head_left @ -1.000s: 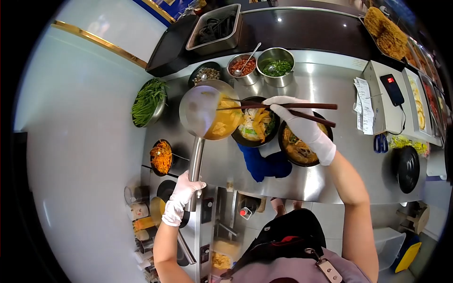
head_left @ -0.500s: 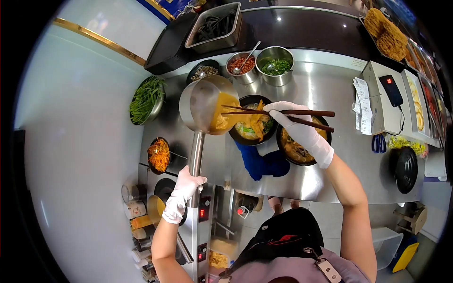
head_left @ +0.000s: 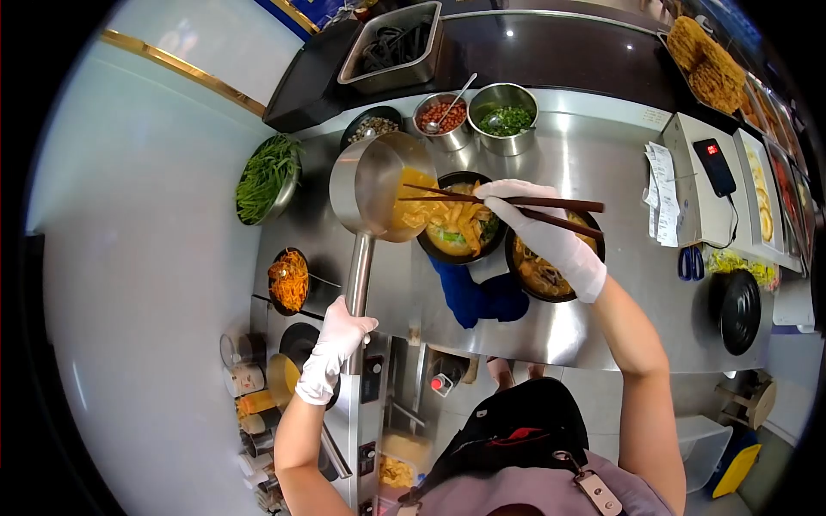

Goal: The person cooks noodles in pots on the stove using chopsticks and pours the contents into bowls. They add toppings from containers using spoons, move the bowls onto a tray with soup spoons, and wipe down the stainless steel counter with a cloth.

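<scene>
My gloved left hand (head_left: pixel 340 335) is closed round the long handle of a steel saucepan (head_left: pixel 366 185). The pan is tilted to the right, with yellow broth and some food at its lip, over the edge of a black bowl (head_left: pixel 441 252) holding greens and yellowish strips. My gloved right hand (head_left: pixel 538 228) grips brown chopsticks (head_left: pixel 533 206), whose tips reach into the pan's mouth. Partly under my right hand stands a second black bowl (head_left: pixel 535 273) of soup with dark strips. A blue cloth (head_left: pixel 482 292) lies on the steel counter in front of the bowls.
Behind the bowls are a steel pot of chopped greens (head_left: pixel 503 120) and a pot of red bits (head_left: pixel 440 116). At left sit a bowl of long greens (head_left: pixel 268 181) and shredded carrot (head_left: pixel 289 279). Blue scissors (head_left: pixel 690 263) and black dishes (head_left: pixel 736 311) are at right.
More yellowish strips now lie in the nearer bowl, and less food is left at the pan's lip. The pan and chopsticks have shifted only slightly.
</scene>
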### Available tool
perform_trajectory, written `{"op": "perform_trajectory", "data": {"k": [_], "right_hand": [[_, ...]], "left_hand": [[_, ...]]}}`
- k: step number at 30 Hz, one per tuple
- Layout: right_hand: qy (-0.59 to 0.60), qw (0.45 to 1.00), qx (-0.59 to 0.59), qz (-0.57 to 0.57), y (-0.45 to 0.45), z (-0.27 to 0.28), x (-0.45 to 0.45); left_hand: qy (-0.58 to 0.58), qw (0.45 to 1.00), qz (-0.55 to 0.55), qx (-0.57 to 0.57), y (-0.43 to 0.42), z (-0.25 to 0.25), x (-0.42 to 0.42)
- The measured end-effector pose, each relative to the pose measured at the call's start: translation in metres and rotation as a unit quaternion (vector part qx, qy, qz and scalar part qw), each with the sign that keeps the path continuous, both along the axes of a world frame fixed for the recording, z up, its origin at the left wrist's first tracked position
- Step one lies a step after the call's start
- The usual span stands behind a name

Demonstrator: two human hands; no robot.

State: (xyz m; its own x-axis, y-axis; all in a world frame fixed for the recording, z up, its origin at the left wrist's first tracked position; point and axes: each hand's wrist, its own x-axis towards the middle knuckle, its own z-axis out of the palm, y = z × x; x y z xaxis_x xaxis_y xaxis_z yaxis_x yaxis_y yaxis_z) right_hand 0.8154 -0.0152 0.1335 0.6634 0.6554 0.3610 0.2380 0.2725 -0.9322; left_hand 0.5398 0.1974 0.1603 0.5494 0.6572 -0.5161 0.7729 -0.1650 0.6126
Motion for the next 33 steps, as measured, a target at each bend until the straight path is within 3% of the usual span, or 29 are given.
{"op": "perform_trajectory", "data": {"k": [4,7,12,16,18,24,28,33], "right_hand": [[0.0,0.999,0.022,0.032,0.021,-0.022,0.002],[-0.004,0.998,-0.045,0.032,0.009,-0.015,-0.002],[-0.058,0.998,-0.016,-0.004,-0.01,0.004,-0.005],[-0.065,0.994,-0.036,0.077,-0.014,0.005,-0.007],[-0.081,0.994,-0.064,0.036,-0.023,0.008,-0.007],[-0.086,0.995,0.009,0.051,-0.014,0.025,0.0],[-0.148,0.987,-0.032,0.052,-0.015,-0.001,0.003],[-0.097,0.991,-0.088,0.037,-0.047,0.031,-0.012]], "left_hand": [[0.011,1.0,-0.01,0.017,-0.003,0.005,0.004],[0.009,1.0,-0.009,0.017,-0.003,0.007,0.005],[0.011,0.999,-0.014,0.027,-0.005,0.007,0.005],[0.008,0.999,-0.017,0.039,-0.007,0.009,0.007],[0.015,0.998,-0.031,0.061,-0.007,0.01,0.007],[0.026,0.998,-0.034,0.053,-0.013,0.016,0.007],[0.033,0.997,-0.038,0.059,-0.016,0.018,0.007],[0.013,0.998,-0.032,0.049,-0.017,0.015,0.007]]}}
